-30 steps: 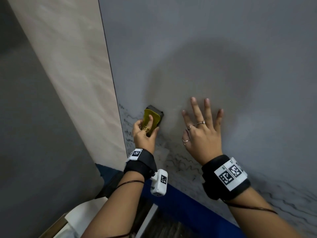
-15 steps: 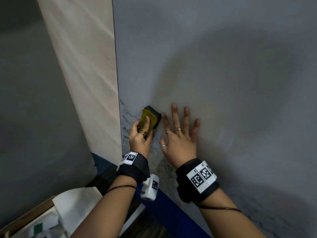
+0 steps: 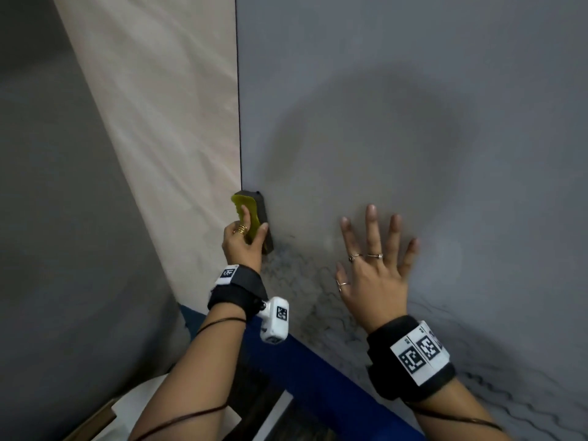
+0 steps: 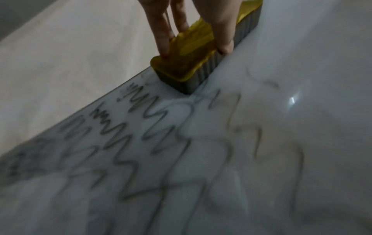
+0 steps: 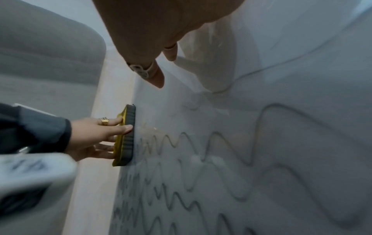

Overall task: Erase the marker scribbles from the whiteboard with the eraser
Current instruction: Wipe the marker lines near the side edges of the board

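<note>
Yellow-backed eraser [image 3: 253, 218] pinched in my left hand [image 3: 243, 246], long axis vertical at the whiteboard [image 3: 413, 122] edge; scribbles [image 3: 305, 300] lie below (lower centre); right hand [image 3: 374, 275] splayed flat.

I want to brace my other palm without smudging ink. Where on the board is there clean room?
Clean: the whiteboard above the eraser and above the right hand. Crowded: scribbles fill the band below the eraser, between the left hand and right hand, down toward the blue ledge.

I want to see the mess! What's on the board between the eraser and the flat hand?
Grey smudges and faint scribbles on the whiteboard, seen from the head view.
</note>
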Motion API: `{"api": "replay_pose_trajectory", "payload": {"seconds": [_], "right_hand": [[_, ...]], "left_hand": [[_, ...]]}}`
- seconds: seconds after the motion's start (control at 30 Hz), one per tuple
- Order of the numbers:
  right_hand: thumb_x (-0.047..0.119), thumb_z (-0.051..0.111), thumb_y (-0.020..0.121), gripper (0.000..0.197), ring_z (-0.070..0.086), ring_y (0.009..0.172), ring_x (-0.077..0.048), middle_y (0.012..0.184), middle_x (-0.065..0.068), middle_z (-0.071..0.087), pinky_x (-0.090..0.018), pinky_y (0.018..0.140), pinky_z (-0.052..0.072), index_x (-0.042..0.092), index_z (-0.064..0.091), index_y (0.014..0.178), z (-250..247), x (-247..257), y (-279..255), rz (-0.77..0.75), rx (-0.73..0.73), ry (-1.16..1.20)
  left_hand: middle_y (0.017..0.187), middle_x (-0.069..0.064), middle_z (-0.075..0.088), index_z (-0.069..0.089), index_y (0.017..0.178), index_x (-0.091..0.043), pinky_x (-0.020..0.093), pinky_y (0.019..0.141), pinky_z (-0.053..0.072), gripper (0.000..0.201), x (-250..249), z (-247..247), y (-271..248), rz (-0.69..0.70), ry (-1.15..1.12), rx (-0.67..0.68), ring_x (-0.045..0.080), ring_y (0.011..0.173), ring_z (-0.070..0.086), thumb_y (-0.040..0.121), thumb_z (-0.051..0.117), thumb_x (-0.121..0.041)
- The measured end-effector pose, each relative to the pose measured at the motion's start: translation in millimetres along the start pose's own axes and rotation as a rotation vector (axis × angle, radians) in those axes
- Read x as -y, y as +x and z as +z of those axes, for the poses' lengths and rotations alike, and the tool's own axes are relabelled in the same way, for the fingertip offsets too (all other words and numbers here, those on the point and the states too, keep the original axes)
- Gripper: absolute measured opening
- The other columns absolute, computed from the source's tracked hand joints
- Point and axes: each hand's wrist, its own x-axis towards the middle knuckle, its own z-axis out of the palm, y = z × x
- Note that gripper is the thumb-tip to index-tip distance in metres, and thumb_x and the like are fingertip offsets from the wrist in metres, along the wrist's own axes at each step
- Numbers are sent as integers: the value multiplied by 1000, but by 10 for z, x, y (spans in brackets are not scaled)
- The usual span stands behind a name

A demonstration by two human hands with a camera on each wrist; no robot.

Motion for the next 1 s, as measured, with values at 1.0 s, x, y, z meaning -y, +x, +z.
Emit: {"api": "replay_pose_trajectory", "payload": {"seconds": [1.0], "right_hand": [[37, 48, 82, 67, -19, 143, -25, 156, 2, -18, -46, 112, -19, 25, 31, 145, 159, 373, 322, -45, -39, 85]], "left_hand": [[119, 3, 46, 58, 124, -10, 24, 92, 44, 50, 128, 61, -271, 224, 38, 197, 24, 106, 53, 78, 71, -26]]}}
